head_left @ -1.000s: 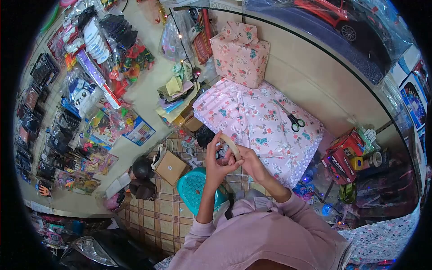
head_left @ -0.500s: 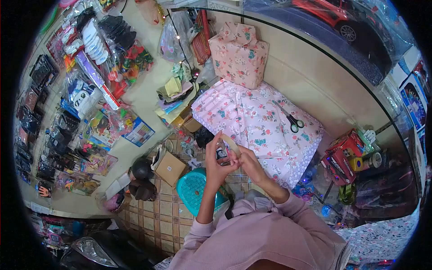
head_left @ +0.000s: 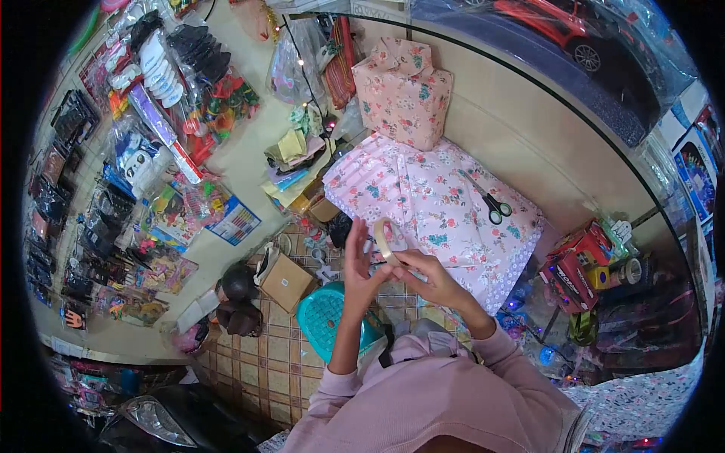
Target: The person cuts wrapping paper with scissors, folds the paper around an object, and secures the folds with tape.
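A roll of clear tape stands on edge in front of me, held at its lower rim by my right hand, its fingers closed on it. Beside the roll, my left hand has its fingers stretched upward and its thumb reaching toward the right fingertips. Whether that thumb touches the tape I cannot tell. Beyond both hands lies pink floral wrapping paper, with black-handled scissors on it. A package wrapped in peach floral paper rests at the paper's far edge.
A teal plastic stool and a cardboard box stand on the tiled floor. Toys and packets hang on the left wall. Red boxes sit at the right, under the glass counter edge.
My left fingers have come off the tape roll and straightened. My right hand has turned slightly and keeps the roll, which now shows more of its ring.
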A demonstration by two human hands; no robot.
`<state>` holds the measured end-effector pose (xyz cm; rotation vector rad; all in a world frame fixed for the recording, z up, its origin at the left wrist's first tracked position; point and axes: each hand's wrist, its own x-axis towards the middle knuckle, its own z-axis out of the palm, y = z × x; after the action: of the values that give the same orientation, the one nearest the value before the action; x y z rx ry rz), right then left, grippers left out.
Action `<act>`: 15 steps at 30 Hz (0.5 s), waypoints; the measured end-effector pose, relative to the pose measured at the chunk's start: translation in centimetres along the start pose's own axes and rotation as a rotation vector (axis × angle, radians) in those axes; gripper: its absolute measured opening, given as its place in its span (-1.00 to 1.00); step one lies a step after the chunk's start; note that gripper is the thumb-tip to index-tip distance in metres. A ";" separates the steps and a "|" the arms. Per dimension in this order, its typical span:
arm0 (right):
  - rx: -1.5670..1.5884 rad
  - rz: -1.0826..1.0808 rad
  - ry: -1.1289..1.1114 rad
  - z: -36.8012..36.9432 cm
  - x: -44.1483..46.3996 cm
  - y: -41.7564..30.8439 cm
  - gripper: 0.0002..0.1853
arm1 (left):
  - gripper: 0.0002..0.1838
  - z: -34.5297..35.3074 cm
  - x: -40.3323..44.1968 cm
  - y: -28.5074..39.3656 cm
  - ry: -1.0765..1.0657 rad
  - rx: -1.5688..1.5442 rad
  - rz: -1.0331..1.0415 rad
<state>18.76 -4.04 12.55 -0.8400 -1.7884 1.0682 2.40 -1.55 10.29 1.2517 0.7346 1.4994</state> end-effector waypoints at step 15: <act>-0.365 -0.066 0.111 0.0 -0.2 -0.7 -0.64 | -0.79 0.0 0.3 3.1 0.054 0.773 0.339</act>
<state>18.75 -4.49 13.10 -1.0282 -1.9306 0.6466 1.43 -2.26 13.19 1.9920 1.2554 1.5716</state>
